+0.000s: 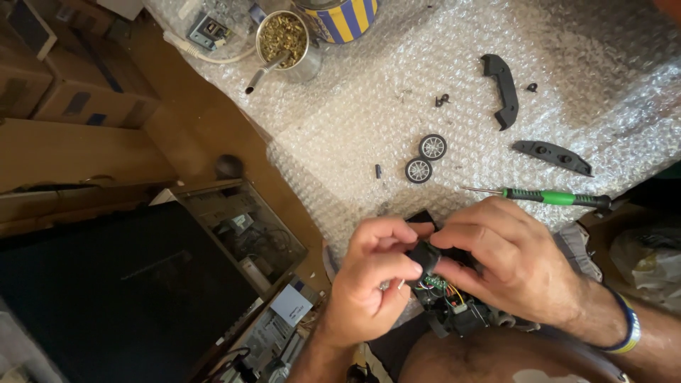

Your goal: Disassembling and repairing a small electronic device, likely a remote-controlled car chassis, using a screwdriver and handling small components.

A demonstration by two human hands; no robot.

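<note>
Both my hands grip a small black toy-car chassis (pixel 447 301) with coloured wires showing, held over my lap at the bottom centre. My left hand (pixel 369 273) pinches its left side with thumb and fingers. From the right, my right hand (pixel 507 259) wraps over the top of it. On the bubble wrap (pixel 369 120) above lie two small wheels (pixel 425 159) with silver rims, a green-handled screwdriver (pixel 546 197), and two black curved plastic parts (pixel 502 89) (pixel 553 156).
A metal cup of small brass bits (pixel 282 39) and a striped blue-yellow can (pixel 340 18) stand at the top. Tiny black pieces (pixel 443 101) lie loose on the wrap. Cardboard boxes (pixel 64 78) sit at the left, an open box of electronics (pixel 241 234) below them.
</note>
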